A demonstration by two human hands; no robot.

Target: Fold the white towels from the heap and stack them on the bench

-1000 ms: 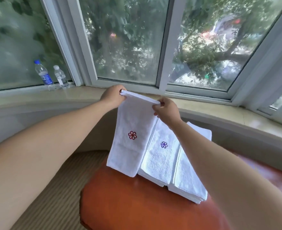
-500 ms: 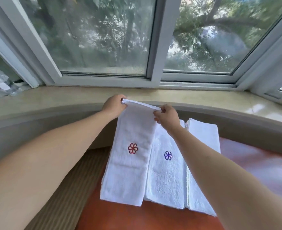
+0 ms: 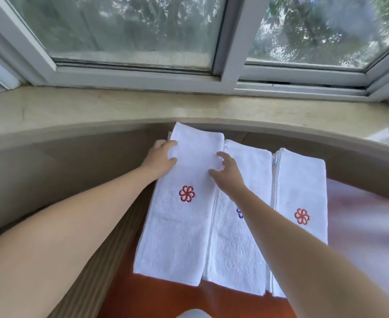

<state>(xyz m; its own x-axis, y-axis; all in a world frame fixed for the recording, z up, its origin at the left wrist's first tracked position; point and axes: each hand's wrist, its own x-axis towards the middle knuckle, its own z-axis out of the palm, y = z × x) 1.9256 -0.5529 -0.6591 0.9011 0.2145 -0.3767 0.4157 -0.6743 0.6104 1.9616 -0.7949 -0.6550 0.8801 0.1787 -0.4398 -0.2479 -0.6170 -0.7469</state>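
On the orange bench (image 3: 166,299), at its left end, lies the towel (image 3: 179,226) you are handling: a folded white strip with a red flower, its far end up against the wall under the sill (image 3: 97,106). Your left hand (image 3: 160,158) rests on its far left edge, fingers curved over the cloth, thumb on top. Your right hand (image 3: 226,172) touches its right edge, fingers loosely bent and spread, gripping nothing. The towel overlaps the second towel (image 3: 237,253), whose blue flower is half hidden by your right forearm. Just beside that one lies a third towel (image 3: 303,191) with a red flower. Beyond the sill stands the window (image 3: 129,26), with blurred trees behind the glass. Striped carpet (image 3: 101,260) shows left of the bench.
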